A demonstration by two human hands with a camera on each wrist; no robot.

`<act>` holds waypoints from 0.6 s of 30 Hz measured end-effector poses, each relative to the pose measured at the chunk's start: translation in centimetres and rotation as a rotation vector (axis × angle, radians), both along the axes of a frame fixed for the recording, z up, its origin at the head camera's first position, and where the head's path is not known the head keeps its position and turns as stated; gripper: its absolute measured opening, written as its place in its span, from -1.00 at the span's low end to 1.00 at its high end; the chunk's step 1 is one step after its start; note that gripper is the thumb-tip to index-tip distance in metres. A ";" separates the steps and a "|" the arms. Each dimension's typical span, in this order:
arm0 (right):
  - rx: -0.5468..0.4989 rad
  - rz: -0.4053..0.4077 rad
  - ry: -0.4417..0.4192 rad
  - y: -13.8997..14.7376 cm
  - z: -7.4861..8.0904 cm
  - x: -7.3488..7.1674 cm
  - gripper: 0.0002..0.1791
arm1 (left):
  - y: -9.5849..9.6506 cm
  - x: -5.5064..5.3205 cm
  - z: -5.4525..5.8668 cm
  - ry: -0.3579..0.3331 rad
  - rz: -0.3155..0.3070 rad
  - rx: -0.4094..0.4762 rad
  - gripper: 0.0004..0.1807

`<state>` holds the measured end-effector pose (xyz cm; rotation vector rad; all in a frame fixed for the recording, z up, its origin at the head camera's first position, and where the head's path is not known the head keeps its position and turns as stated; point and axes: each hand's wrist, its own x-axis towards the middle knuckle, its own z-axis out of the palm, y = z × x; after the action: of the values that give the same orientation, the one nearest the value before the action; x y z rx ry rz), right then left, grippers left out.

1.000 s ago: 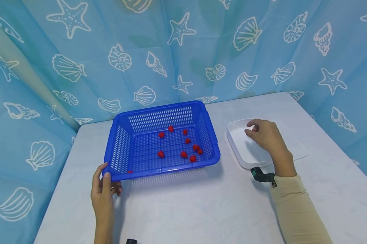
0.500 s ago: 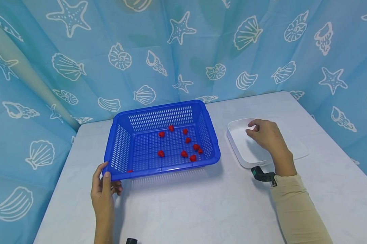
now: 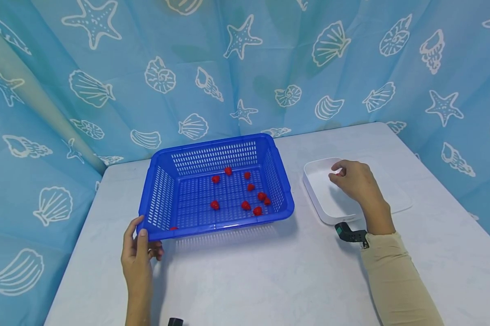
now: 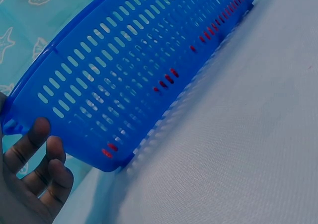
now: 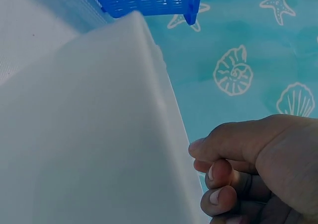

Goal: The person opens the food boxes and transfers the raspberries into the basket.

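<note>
A blue plastic basket with slotted walls stands at the table's centre-left. Several small red berries lie scattered on its floor; some show through the slots in the left wrist view. My left hand grips the near left corner of the rim, thumb on top, the other fingers curled below. To the right is a shallow white box with rounded corners. My right hand hovers over it, fingers bent, a gap between thumb and forefinger. A hint of red shows inside that curl; I cannot tell whether it is held.
A flat pale lid-like sheet lies right of the white box, partly behind my wrist. A white cloth covers the table. Behind and at both sides hangs a blue curtain with shell and starfish prints.
A little more red shows between the right fingers than a second ago. Both hands, the basket and the box keep their places.
</note>
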<state>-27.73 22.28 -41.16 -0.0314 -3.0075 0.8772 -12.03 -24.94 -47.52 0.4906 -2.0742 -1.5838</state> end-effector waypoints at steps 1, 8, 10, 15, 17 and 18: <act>0.002 -0.001 -0.001 0.0 0.0 0.0 -0.65 | 0.0 0.0 0.0 0.003 -0.001 0.002 -0.55; 0.003 -0.009 -0.011 0.2 -0.2 0.0 -0.66 | -0.5 -0.3 -0.8 -0.003 0.011 -0.002 -0.57; -0.001 -0.011 -0.017 0.2 -0.2 0.0 -0.66 | -0.5 -0.3 -0.9 -0.007 0.015 -0.001 -0.57; -0.002 -0.022 -0.024 0.2 -0.1 0.0 -0.66 | -0.3 -0.1 -0.5 -0.006 0.011 0.003 -0.56; 0.001 -0.024 -0.020 0.3 -0.1 0.0 -0.66 | -0.2 -0.1 -0.4 -0.011 0.012 0.003 -0.55; 0.003 -0.025 -0.019 0.3 -0.1 0.0 -0.66 | -0.2 -0.1 -0.3 -0.014 0.012 0.005 -0.55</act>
<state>-27.69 22.59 -41.23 -0.0770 -3.0193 0.8752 -12.13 -25.14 -47.85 0.5159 -2.0743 -1.5832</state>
